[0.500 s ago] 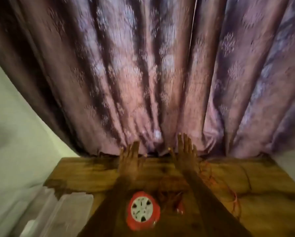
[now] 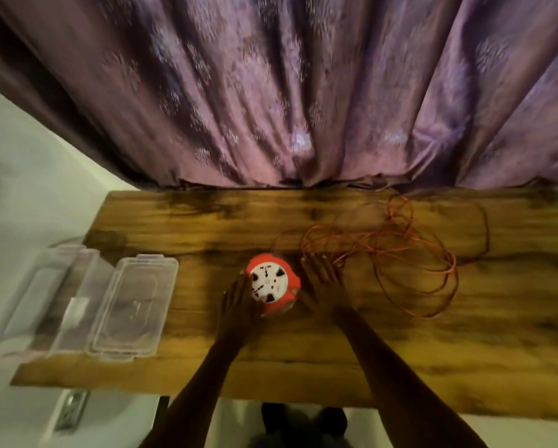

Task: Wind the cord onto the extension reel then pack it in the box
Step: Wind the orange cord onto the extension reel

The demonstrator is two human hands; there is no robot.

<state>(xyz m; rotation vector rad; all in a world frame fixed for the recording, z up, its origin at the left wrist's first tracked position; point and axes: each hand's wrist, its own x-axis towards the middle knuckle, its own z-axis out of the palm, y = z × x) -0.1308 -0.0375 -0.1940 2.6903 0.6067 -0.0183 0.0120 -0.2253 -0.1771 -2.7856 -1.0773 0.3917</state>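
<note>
Reel [image 2: 273,287] sits between both hands: the left hand [image 2: 239,302] touches its side with straight fingers, the right hand [image 2: 324,286] lies flat just beside it, holding nothing. Cord [image 2: 400,250] sprawls loose beyond the right fingers; the clear box [image 2: 77,286] waits well left. Steadying the reel first, then feeding slack evenly, should avoid tangles.

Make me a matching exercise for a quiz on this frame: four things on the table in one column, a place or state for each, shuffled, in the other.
Things:
1. extension reel
2. cord
3. clear box
4. lid

Places or states:
A. loose loops on the table's right half
B. at the table's left end
C. between the two hands
D. flat, beside the box

Pairs: 1-C, 2-A, 3-B, 4-D
</note>
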